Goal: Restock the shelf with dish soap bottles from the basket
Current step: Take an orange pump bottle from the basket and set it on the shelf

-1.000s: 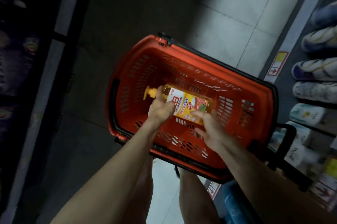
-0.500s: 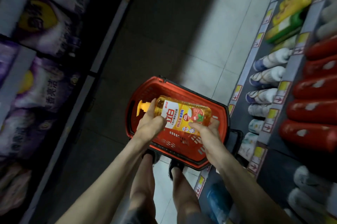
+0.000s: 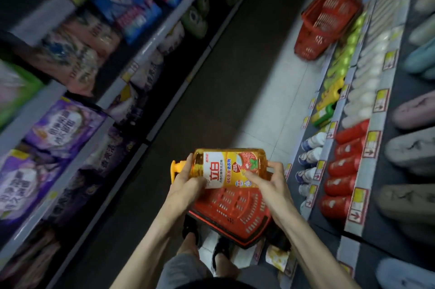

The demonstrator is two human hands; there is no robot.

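Both hands grip the bottle, held sideways above the basket. Left hand wraps the pump end, right hand clasps the base. Shelf stands just right.

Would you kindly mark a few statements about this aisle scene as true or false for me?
1. Both the left hand and the right hand hold the dish soap bottle. True.
2. The bottle's pump points to the person's right. False: it points left, past the left hand.
3. A second red basket sits farther up the aisle. True.
4. The bottle lies inside the near basket. False: it is held above it.
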